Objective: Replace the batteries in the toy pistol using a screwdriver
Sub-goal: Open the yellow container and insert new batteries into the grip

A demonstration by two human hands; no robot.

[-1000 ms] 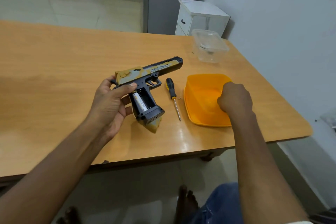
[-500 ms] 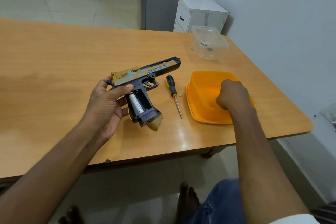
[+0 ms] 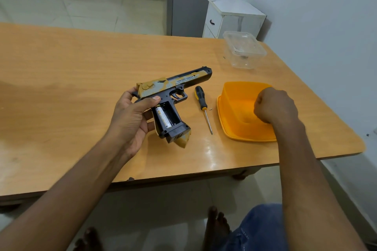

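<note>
My left hand grips the rear of a black and tan toy pistol, barrel pointing right, grip resting on the table. The grip's battery compartment stands open; one white battery lies in its left slot and the slot beside it is empty. A screwdriver with a black and yellow handle lies on the table just right of the pistol, and a tiny screw sits beside its shaft. My right hand is curled inside an orange container; whatever its fingers hold is hidden.
A clear plastic container stands at the far right corner of the wooden table. A white cabinet stands behind the table by the wall. My knee and bare feet show below the table's front edge.
My right hand has stayed in the orange container, shifting slightly. The left hand keeps the pistol in the same pose. The view has drifted a little.
</note>
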